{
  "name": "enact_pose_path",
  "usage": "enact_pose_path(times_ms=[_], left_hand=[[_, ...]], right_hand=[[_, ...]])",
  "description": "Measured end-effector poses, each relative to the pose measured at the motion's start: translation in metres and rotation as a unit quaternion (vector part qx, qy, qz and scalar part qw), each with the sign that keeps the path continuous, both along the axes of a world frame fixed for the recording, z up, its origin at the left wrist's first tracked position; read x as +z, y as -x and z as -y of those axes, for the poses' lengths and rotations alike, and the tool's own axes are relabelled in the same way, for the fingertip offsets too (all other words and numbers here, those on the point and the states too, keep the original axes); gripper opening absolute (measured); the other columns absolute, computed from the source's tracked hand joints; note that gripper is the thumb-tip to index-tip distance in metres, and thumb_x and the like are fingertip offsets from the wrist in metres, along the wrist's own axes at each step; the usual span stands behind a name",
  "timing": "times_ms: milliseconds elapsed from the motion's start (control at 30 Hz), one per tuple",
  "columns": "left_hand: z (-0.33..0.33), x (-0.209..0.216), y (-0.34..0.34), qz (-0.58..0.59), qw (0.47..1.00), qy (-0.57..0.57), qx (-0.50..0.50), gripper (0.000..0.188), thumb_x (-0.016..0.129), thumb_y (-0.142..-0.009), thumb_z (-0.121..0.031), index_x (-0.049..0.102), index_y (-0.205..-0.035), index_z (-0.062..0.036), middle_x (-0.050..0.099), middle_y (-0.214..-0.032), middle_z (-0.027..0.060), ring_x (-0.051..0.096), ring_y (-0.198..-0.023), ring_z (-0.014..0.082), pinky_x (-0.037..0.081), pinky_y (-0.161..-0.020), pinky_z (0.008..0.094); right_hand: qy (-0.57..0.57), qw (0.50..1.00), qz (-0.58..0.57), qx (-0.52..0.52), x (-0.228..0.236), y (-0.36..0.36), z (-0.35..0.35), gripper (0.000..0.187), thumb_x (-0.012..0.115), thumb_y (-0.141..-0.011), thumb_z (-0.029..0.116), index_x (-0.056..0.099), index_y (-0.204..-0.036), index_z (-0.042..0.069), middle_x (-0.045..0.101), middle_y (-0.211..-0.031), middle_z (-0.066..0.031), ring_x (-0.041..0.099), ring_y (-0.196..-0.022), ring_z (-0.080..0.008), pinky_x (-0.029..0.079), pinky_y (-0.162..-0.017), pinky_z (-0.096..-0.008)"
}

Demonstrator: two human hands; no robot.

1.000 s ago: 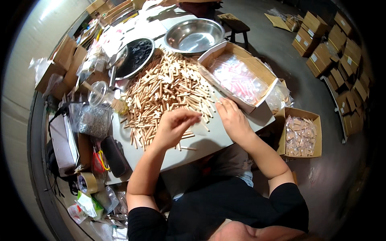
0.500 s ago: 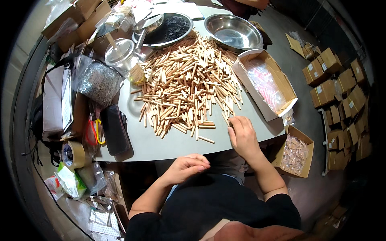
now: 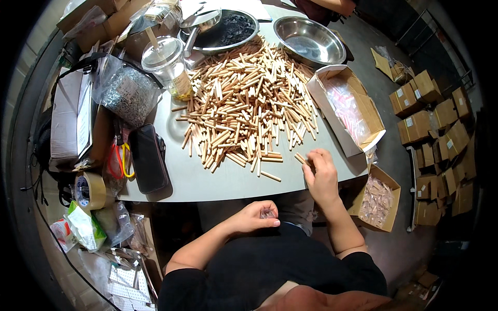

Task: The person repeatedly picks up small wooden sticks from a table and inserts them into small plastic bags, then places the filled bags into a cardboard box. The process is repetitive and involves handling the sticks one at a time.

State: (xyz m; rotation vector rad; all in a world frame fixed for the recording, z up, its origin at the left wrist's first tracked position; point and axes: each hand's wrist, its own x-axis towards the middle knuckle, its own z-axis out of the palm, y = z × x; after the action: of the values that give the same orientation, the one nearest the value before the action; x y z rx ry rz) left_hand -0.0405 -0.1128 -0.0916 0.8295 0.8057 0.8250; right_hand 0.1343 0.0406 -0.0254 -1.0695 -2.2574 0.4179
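I see my right hand (image 3: 321, 176) resting at the near right edge of the pale grey bench (image 3: 207, 181), its fingers curled around a few short light wooden dowels (image 3: 302, 158) that poke out toward the pile. My left hand (image 3: 257, 216) hangs below the bench edge, close to my dark shirt, fingers pinched together on something small and clear that I cannot make out. The big heap of short wooden dowels (image 3: 244, 109) spreads over the middle of the bench, with one stray dowel (image 3: 270, 176) lying apart near the front edge, just left of my right hand. To the right of the heap stands an open cardboard box of small clear plastic bags (image 3: 348, 110), its corner near my right hand. On the floor below it sits a second open cardboard box with filled packets (image 3: 376, 199). At the far side are an empty round steel bowl (image 3: 309, 40) and a steel bowl of dark small parts (image 3: 228, 30). A clear plastic cup with a lid (image 3: 167, 63) stands left of the heap, beside a clear bag of metal bits (image 3: 127, 93). A black pouch (image 3: 149, 158) lies at the near left.
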Motion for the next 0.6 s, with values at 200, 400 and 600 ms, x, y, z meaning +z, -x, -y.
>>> enact_pose_path(times_ms=[200,400,600], left_hand=[[-0.003,-0.006,-0.002,0.006,1.000,0.014,-0.001,0.022,0.075,-0.089,-0.019,0.058,-0.093,-0.0069,0.056,-0.082,-0.0049,0.048,-0.075,0.0043,0.040,-0.066,0.0216],[-0.004,-0.004,-0.004,0.001,1.000,0.028,0.003,0.023,0.074,-0.091,-0.021,0.055,-0.090,-0.0076,0.049,-0.078,-0.0068,0.042,-0.071,0.0040,0.036,-0.062,0.0220],[-0.005,-0.001,-0.006,0.022,0.999,0.030,0.017,0.022,0.072,-0.092,-0.021,0.055,-0.092,-0.0070,0.050,-0.081,-0.0063,0.041,-0.073,0.0040,0.036,-0.064,0.0214]], right_hand=[[0.040,0.996,0.069,0.027,0.010,-0.012,0.005,0.013,0.072,-0.078,0.003,0.067,-0.090,0.002,0.061,-0.092,-0.0139,0.062,-0.085,-0.0345,0.051,-0.075,-0.0411],[0.078,0.981,0.069,0.166,0.019,-0.003,0.029,0.010,0.072,-0.080,0.006,0.067,-0.088,0.003,0.061,-0.097,-0.0125,0.061,-0.088,-0.0320,0.051,-0.077,-0.0406],[0.027,0.984,0.032,0.175,0.004,0.028,0.030,0.016,0.072,-0.078,0.002,0.066,-0.093,0.001,0.065,-0.097,-0.0134,0.063,-0.090,-0.0328,0.052,-0.080,-0.0400]])
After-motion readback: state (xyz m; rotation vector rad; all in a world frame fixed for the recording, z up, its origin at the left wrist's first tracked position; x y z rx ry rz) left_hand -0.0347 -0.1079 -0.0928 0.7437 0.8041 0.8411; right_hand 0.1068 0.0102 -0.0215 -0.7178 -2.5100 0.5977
